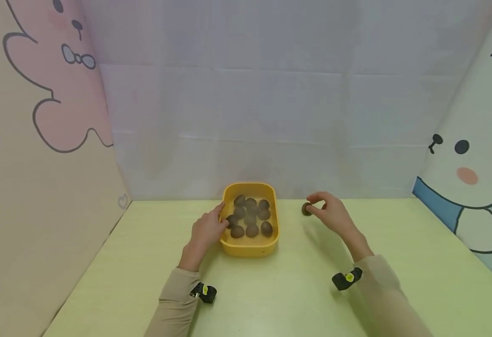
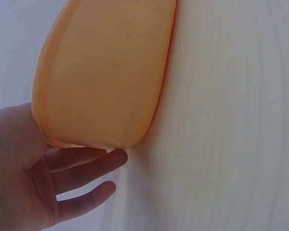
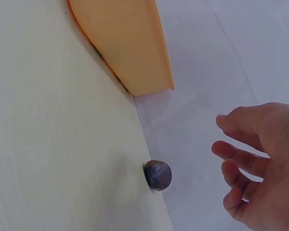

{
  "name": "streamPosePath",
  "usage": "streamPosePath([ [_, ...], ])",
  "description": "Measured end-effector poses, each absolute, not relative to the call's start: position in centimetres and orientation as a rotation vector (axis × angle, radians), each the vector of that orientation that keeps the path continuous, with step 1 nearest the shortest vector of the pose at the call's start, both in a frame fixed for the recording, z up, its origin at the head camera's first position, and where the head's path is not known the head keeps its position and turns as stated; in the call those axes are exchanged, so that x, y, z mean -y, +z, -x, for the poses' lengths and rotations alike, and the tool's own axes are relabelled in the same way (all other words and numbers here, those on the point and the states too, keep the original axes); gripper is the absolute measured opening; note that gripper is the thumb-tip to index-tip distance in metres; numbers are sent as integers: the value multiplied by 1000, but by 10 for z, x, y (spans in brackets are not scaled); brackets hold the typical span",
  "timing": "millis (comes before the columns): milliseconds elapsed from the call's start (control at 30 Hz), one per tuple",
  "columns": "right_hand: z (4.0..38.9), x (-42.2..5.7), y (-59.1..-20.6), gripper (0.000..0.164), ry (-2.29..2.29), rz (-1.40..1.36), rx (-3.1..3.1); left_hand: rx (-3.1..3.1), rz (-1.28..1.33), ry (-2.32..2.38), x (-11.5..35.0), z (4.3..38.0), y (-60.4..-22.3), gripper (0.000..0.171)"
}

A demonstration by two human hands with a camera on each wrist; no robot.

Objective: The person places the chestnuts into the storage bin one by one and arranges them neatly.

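Observation:
My left hand (image 1: pixel 205 229) grips the left wall of a yellow plastic basket (image 1: pixel 251 250), thumb over the rim. In the left wrist view, fingers (image 2: pixel 89 173) lie against the basket's outside. Several round, dark brown pieces that look like chestnuts (image 1: pixel 252 230) lie inside the basket. One more chestnut (image 3: pixel 159 175) rests on the table, to the basket's right, near the back edge. Just over it hovers my right hand (image 1: pixel 332 215), thumb and fingers parted. The right wrist view shows a gap between this hand (image 3: pixel 265 163) and the chestnut.
The pale yellow-green table (image 1: pixel 267 299) meets a whitish cloth backdrop (image 1: pixel 279 117) right behind the basket. Side panels with cartoon animals (image 1: pixel 460 187) stand at left and right. Each sleeve carries a small black wrist camera (image 1: pixel 347 278).

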State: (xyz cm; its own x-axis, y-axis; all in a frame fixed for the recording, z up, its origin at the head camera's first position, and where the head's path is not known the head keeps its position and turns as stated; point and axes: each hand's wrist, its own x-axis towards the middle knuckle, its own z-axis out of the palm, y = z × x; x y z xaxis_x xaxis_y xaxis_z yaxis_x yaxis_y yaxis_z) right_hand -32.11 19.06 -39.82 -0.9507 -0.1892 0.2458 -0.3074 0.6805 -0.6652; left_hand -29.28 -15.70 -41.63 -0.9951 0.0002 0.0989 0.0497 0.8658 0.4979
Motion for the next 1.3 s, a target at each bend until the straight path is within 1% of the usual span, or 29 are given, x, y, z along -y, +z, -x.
streamPosePath([
  [367,326,-196,-423,41,1220,-350,2767,2963,24,-808,160,294,-419,63],
  [467,332,-197,-433,50,1244,-397,2792,2962,22,-803,161,293,-419,63],
  [567,337,-197,-443,62,1235,-501,2833,2960,18,-802,161,292,-420,63],
  [667,338,-196,-448,67,1182,-595,2868,2959,17,-803,160,292,-421,62],
  [767,337,-195,-449,66,1115,-616,2873,2955,25,-796,159,293,-421,63],
  [867,336,-196,-446,63,1113,-557,2874,2947,27,-793,158,293,-420,63],
  [1033,332,-195,-443,66,1150,-469,2925,2952,23,-793,158,294,-421,63],
  [1167,332,-196,-442,67,1099,-528,2938,2957,23,-790,157,293,-421,63],
  [1300,333,-196,-444,60,1033,-580,2932,2951,30,-800,157,293,-420,63],
])
